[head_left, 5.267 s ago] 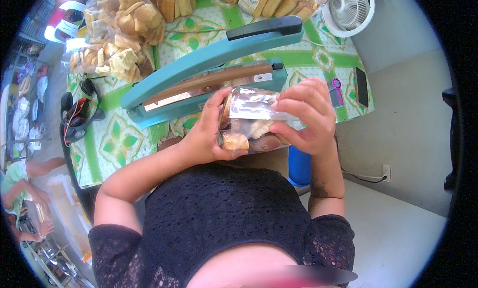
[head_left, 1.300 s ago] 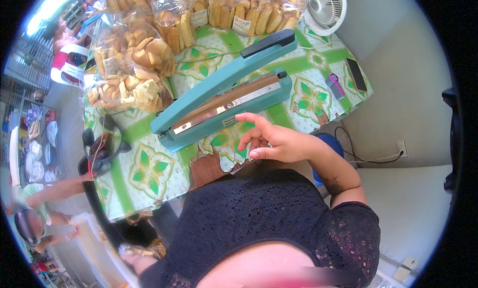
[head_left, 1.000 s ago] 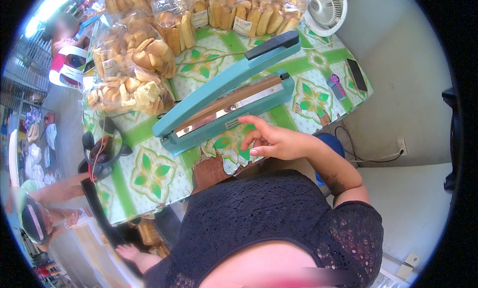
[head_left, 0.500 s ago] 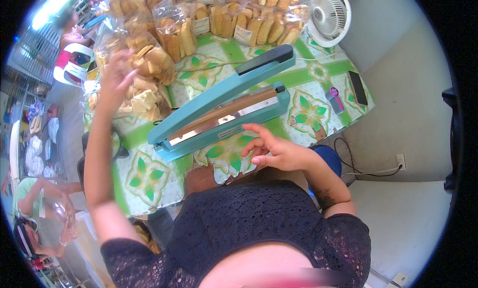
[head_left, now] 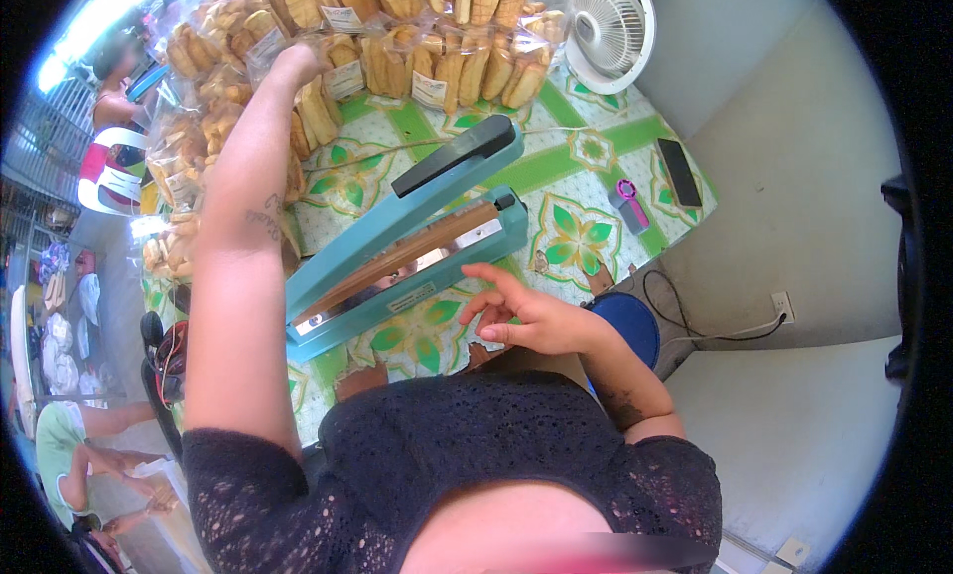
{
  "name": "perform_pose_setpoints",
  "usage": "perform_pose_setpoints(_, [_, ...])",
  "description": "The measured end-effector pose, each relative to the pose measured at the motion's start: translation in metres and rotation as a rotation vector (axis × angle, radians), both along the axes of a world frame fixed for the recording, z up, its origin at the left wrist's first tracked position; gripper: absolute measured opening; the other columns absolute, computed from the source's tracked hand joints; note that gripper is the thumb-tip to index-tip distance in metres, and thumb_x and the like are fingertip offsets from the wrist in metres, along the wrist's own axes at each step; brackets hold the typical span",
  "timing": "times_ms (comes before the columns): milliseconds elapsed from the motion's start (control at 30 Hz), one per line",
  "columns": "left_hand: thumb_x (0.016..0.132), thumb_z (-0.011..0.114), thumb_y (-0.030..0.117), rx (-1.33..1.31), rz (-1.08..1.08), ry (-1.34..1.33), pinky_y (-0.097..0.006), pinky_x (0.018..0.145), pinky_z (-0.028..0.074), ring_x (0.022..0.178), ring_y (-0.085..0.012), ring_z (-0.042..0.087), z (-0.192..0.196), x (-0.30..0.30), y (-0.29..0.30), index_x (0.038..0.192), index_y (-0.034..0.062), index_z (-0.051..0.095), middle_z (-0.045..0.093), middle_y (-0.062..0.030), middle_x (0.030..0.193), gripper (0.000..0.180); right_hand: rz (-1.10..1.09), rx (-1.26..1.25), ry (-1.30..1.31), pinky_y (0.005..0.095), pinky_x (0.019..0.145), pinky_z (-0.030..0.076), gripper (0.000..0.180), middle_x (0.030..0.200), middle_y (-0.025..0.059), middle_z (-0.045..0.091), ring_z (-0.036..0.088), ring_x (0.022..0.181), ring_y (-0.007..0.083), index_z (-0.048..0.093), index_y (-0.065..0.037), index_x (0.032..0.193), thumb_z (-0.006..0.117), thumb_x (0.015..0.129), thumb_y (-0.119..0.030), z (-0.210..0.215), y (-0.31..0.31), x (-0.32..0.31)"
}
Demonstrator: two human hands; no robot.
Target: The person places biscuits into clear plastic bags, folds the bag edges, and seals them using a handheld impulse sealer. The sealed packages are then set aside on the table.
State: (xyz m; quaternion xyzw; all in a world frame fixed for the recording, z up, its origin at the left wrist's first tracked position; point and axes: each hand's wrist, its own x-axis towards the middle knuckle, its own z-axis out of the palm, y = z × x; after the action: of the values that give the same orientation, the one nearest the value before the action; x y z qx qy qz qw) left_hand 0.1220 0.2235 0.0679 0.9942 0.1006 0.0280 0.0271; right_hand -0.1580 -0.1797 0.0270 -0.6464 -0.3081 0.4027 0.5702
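Observation:
My left arm reaches far across the table, and my left hand (head_left: pixel 300 64) is at the clear bags of sliced toasted bread (head_left: pixel 342 50) at the back. Its fingers are hidden by the hand itself and the bags, so I cannot tell whether it grips one. A teal impulse heat sealer (head_left: pixel 417 232) lies slantwise before me, its black-handled arm (head_left: pixel 452 157) raised above the silver and brown sealing strip. My right hand (head_left: pixel 536 314) hovers at the sealer's near side, fingers loosely bent and apart, holding nothing.
A white fan (head_left: pixel 611 36) stands at the back right. A black phone (head_left: pixel 679 172) and a small grey and purple item (head_left: pixel 629 207) lie on the green patterned tablecloth (head_left: pixel 576 239). A blue stool (head_left: pixel 627 328) is below the table edge. Another person (head_left: pixel 74 455) is at the left.
My left hand has moved forward and right, from above the left bags to the bags at the back. My right hand stays near the sealer. The whole view has shifted slightly.

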Motion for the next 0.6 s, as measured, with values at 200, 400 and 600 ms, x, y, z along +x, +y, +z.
perform_pose_setpoints(200, [0.077, 0.067, 0.036, -0.182, -0.070, -0.845, -0.040, 0.074, 0.046, 0.081, -0.0338, 0.059, 0.068, -0.047, -0.047, 0.085, -0.0013, 0.056, 0.062, -0.0176, 0.082, 0.040, -0.278, 0.203, -0.181, 0.0304, 0.086, 0.042, 0.064, 0.107, 0.0110, 0.056, 0.055, 0.090, 0.0163, 0.021, -0.007, 0.139, 0.057, 0.086, -0.006, 0.003, -0.017, 0.008])
perform_pose_setpoints(400, [0.074, 0.070, 0.016, -0.609, -0.401, -1.178, -0.029, 0.061, 0.038, 0.067, -0.0130, 0.042, 0.146, -0.171, -0.156, 0.077, 0.0044, 0.050, 0.043, -0.0023, 0.070, 0.023, -0.804, 0.458, -0.655, 0.0338, 0.094, 0.037, 0.082, 0.120, 0.0139, 0.047, 0.049, 0.107, 0.0218, 0.021, -0.005, 0.137, 0.073, 0.074, -0.014, 0.021, -0.034, 0.022])
perform_pose_setpoints(600, [0.077, 0.068, 0.020, -0.983, -0.781, -0.940, -0.029, 0.068, 0.043, 0.075, -0.0167, 0.050, 0.145, -0.240, -0.247, 0.093, 0.0052, 0.049, 0.051, -0.0071, 0.080, 0.029, -0.857, 0.734, -0.845, 0.0424, 0.102, 0.031, 0.107, 0.140, 0.0164, 0.030, 0.037, 0.125, 0.0309, 0.016, -0.009, 0.139, 0.083, 0.061, -0.037, 0.023, -0.059, 0.021])
